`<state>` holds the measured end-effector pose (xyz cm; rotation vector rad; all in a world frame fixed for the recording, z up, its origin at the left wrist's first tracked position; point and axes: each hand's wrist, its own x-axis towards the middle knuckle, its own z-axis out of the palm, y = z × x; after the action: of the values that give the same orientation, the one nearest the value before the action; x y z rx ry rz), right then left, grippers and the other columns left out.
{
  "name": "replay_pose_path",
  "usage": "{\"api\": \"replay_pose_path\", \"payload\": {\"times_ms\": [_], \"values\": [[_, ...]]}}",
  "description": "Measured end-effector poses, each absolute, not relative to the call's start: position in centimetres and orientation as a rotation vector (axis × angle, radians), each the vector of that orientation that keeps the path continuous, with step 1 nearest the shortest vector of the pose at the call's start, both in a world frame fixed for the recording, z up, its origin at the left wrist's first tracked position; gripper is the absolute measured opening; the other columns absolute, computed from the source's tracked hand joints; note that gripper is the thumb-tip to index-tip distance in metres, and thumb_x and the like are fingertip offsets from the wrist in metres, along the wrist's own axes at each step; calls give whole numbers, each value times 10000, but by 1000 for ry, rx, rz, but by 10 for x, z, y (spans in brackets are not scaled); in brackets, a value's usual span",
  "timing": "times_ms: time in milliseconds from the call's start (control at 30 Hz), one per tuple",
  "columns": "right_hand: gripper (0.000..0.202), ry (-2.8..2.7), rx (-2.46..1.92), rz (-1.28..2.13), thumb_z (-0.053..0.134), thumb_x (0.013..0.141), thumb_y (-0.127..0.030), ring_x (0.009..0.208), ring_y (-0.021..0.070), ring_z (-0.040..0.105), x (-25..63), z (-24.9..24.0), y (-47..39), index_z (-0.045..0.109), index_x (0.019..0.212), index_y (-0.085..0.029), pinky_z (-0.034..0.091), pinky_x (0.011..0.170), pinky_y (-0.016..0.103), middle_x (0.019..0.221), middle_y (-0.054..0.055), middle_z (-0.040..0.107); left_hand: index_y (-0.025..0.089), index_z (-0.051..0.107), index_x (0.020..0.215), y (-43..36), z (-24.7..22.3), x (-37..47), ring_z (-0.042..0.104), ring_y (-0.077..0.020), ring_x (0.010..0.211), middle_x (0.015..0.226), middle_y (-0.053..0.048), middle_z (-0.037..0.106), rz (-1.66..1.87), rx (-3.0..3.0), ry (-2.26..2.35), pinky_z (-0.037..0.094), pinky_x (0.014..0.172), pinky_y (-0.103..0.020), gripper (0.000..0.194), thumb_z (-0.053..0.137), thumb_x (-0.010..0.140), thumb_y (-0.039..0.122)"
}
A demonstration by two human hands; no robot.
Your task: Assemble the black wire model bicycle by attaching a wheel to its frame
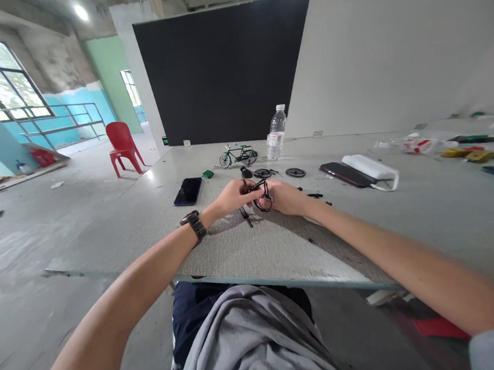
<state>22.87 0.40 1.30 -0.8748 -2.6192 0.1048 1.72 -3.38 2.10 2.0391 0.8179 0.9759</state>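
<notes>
Above the table, both hands hold a small black model bicycle frame point(256, 185). My left hand point(236, 196) grips it from the left, thumb laid along the tubes. My right hand point(285, 196) is closed on its right end, beside a black curved part; its fingertips are partly hidden. Thin black pieces point(246, 214) show just below my left fingers. Behind the hands lie a loose toy wheel point(262, 173) and, further right, a second wheel point(295, 172). Small black parts point(315, 195) rest right of my right hand. A finished-looking green model bicycle point(238, 156) stands farther back.
A dark phone point(187, 191) and a small green piece point(208, 174) lie left. A water bottle point(276, 132) stands at the back. Rightward are another phone point(347, 174), a white case with a strap point(370, 169) and plastic packaging point(423, 144). The table's edge point(280, 279) runs before my lap.
</notes>
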Motion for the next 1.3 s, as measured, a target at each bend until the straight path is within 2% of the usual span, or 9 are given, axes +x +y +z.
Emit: {"api": "replay_pose_path", "payload": {"times_ms": [167, 367, 600, 700, 800, 933, 1033, 1133, 1300], "values": [[104, -2621, -892, 164, 620, 860, -271, 894, 276, 628, 230, 13, 4, 700, 824, -215, 474, 809, 364, 867, 102, 702, 131, 658, 795, -32, 18, 20, 561, -117, 588, 660, -12, 593, 889, 2037, 753, 385, 543, -238, 401, 653, 886, 522], [151, -2665, -859, 33, 557, 918, -264, 838, 239, 601, 233, 7, 10, 653, 828, -190, 455, 785, 342, 902, 109, 676, 133, 666, 807, -35, 20, 21, 558, -118, 602, 696, -23, 610, 891, 1997, 787, 395, 565, -245, 419, 648, 879, 546], [104, -2661, -909, -44, 565, 878, -187, 923, 264, 606, 241, 7, 18, 655, 827, -190, 458, 832, 365, 1002, 135, 663, 147, 640, 773, -36, 22, 21, 542, -116, 584, 639, 3, 560, 852, 2026, 821, 385, 563, -243, 400, 646, 883, 531], [207, -2590, -855, -15, 483, 946, -248, 942, 283, 613, 242, 16, 15, 667, 876, -184, 458, 847, 391, 996, 144, 668, 150, 630, 769, -37, 22, 22, 567, -123, 592, 662, -7, 591, 835, 2021, 848, 417, 575, -248, 396, 645, 884, 529], [383, -2429, -793, 134, 358, 1040, -392, 915, 263, 628, 241, 27, 4, 667, 944, -187, 461, 837, 381, 963, 122, 683, 151, 644, 798, -38, 21, 21, 578, -126, 604, 690, -12, 608, 830, 2007, 848, 443, 587, -253, 371, 648, 885, 512], [498, -2279, -750, 295, 296, 1065, -514, 910, 237, 651, 236, 35, -12, 662, 937, -202, 460, 823, 358, 979, 98, 711, 153, 681, 846, -35, 18, 21, 546, -117, 587, 671, -5, 606, 896, 2062, 925, 407, 557, -245, 344, 622, 910, 485], [471, -2293, -770, 293, 370, 1041, -559, 788, 212, 641, 232, 36, -18, 656, 941, -198, 450, 731, 337, 904, 78, 714, 150, 671, 792, -33, 17, 20, 519, -107, 569, 655, -3, 603, 905, 2112, 952, 384, 552, -247, 357, 597, 929, 472], [446, -2254, -820, 271, 481, 987, -610, 686, 192, 603, 230, 37, -18, 636, 910, -199, 433, 666, 326, 793, 51, 690, 150, 676, 847, -32, 17, 21, 535, -114, 590, 654, 3, 596, 955, 2084, 951, 395, 566, -248, 341, 611, 923, 476], [496, -1952, -886, 472, 569, 897, -701, 726, 209, 631, 233, 33, -7, 620, 889, -208, 494, 686, 338, 803, 62, 691, 143, 652, 963, -28, 15, 20, 608, -136, 713, 787, -33, 664, 1161, 1936, 890, 478, 677, -271, 359, 631, 915, 499]]}}
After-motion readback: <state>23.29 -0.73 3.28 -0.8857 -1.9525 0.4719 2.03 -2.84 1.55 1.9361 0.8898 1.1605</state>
